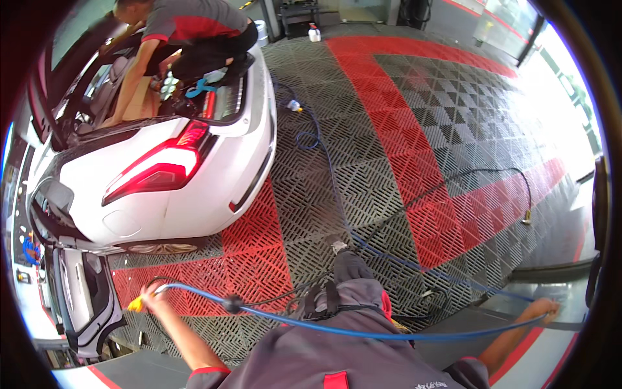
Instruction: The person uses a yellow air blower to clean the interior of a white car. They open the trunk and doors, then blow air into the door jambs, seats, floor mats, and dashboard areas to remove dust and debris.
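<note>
A blue hose (330, 329) runs across the front of my body from one hand to the other, sagging slightly. At the left, my left hand (154, 297) grips its end, where a yellow piece (136, 305), too small to identify, sticks out past my fingers. A black ball-shaped stopper (232, 304) sits on the hose a short way from that hand. My right hand (542, 309) is closed around the hose at the far right. From there the line carries on back across the floor towards my foot (335, 241).
Another person (194, 29) kneels in the open rear of a white car (160, 214); its side door (82, 296) stands open. A black hose (481, 170) with a metal end crosses the red and grey grating floor (335, 194). A white bottle (314, 33) stands farther back.
</note>
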Demonstrator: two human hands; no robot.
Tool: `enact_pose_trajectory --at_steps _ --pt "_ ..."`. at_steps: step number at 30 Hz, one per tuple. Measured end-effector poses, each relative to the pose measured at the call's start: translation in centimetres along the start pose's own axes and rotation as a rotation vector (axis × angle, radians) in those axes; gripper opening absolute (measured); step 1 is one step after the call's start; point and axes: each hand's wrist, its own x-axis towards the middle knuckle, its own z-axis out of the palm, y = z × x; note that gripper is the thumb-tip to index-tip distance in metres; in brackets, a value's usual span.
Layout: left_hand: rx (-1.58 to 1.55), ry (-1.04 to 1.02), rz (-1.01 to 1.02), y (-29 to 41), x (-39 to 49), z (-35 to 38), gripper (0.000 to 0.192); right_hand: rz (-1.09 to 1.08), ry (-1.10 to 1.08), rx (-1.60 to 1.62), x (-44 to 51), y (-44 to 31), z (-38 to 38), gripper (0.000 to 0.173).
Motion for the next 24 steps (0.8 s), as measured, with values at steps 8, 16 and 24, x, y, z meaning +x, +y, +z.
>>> enact_pose_trajectory --at_steps 8,16,24 --pt "0.273 0.539 0.513 25.9 -2.9 -30.0 0.034 0.078 -0.249 0.058 -12.0 -24.9 10.6 0.028" --pt "0.328 0.717 0.529 26.6 -11.8 -44.4 0.024 -0.523 -1.937 1.54 -28.3 -52.5 -6.9 0.026" --pt "0.045 0.082 0.196 6.3 -8.1 -46.9 0.024 -1.809 -1.609 -0.759 -18.9 -31.8 0.7 0.046"
